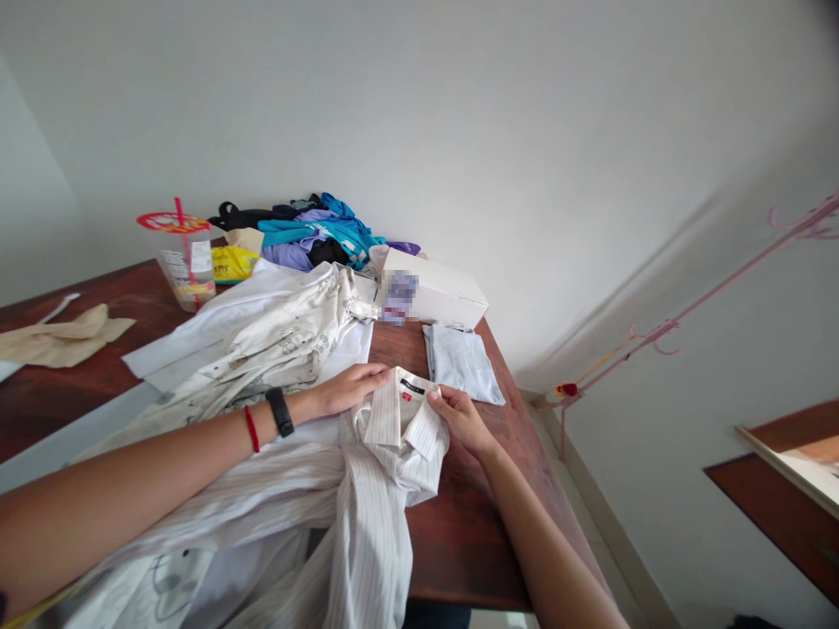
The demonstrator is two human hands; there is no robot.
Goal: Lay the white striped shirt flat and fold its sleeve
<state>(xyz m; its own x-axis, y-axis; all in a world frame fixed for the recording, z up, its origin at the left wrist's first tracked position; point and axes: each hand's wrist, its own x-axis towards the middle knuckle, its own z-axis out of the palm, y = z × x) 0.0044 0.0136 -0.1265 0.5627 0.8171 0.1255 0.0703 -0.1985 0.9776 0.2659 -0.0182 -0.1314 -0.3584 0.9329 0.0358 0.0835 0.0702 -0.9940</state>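
A white striped shirt point(367, 502) lies toward me across the wooden table, its collar facing up with a dark label and a small red tag inside. My left hand point(350, 387) pinches the left side of the collar. On the collar's right side, my right hand point(462, 419) grips the fabric between thumb and fingers. One part of the shirt hangs over the table's front edge. Under and beside my left forearm spread a cream printed garment point(288, 336) and white cloth point(255, 288). A folded light grey garment point(464, 362) rests just beyond my right hand.
A white box point(439, 288) stands at the back right of the table point(452, 542). Behind are piled blue, purple and black clothes point(321, 229), a yellow packet point(232, 264) and a plastic cup with a straw point(189, 266). Beige cloth point(72, 339) lies left; a pink rack point(662, 330) stands right.
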